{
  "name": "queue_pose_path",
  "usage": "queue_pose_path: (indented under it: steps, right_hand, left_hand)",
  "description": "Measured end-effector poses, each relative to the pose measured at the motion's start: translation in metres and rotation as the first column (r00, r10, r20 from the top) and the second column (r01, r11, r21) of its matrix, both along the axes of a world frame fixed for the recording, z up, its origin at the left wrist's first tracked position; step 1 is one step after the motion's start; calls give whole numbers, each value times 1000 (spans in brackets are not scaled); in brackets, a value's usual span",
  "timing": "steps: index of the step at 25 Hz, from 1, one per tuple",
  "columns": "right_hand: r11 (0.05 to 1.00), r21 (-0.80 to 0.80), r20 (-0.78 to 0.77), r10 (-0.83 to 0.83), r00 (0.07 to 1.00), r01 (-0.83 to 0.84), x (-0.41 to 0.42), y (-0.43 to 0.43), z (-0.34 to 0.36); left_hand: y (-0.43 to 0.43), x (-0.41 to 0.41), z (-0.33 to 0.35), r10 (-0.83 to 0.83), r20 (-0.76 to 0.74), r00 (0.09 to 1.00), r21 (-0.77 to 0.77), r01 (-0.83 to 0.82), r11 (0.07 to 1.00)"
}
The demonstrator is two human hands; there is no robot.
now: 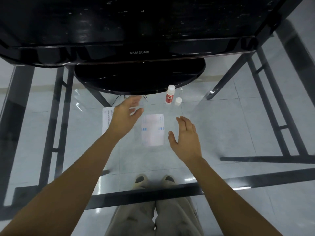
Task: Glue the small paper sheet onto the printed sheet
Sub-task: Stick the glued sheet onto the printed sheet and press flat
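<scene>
Head view showed both hands spread and empty above the glass table (pixel 221 126). Between left hand (pixel 124 116) and right hand (pixel 185 138) lay the small paper sheet (pixel 152 130). Printed sheet (pixel 106 120) lay partly under the left hand. Beyond the right hand stood an uncapped glue stick (pixel 170 94), its cap (pixel 178 101) just beside.

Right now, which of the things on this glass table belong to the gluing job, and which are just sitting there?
For the job:
- small paper sheet, between the hands
- printed sheet, partly under the left hand
- glue stick, upright
- its cap, off, beside it
- right hand, open

Just there:
- monitor and its round stand
</scene>
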State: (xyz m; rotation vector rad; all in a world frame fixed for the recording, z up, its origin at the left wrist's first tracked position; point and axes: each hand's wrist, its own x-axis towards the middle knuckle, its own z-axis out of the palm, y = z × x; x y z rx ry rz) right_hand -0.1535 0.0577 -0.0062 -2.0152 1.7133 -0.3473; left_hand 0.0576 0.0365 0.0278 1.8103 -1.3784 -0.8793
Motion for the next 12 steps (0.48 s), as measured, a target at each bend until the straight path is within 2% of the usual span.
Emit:
queue_pose_path:
  steps: [2, 5, 7, 9, 12]
  right_hand:
    - [992, 20, 118, -122, 985, 121, 19, 18, 8]
    - [954, 166, 154, -276, 949, 250, 44, 38, 13]
    - [934, 183, 166, -338, 926, 308, 58, 41, 15]
    - [922, 183, 202, -374, 905, 340, 67, 41, 17]
    - [905, 189, 247, -419, 874, 381, 72, 40, 18]
  left_hand:
    - [33, 15, 1, 106, 45, 993, 5, -107, 994]
    - [70, 32, -4, 139, 281, 950, -36, -135, 990]
    - [85, 41, -11, 145, 377, 915, 42, -173, 984]
    - [92, 46, -18, 153, 412, 898, 117, -219, 969]
    - [91, 45, -23, 187, 399, 898, 135, -259, 956]
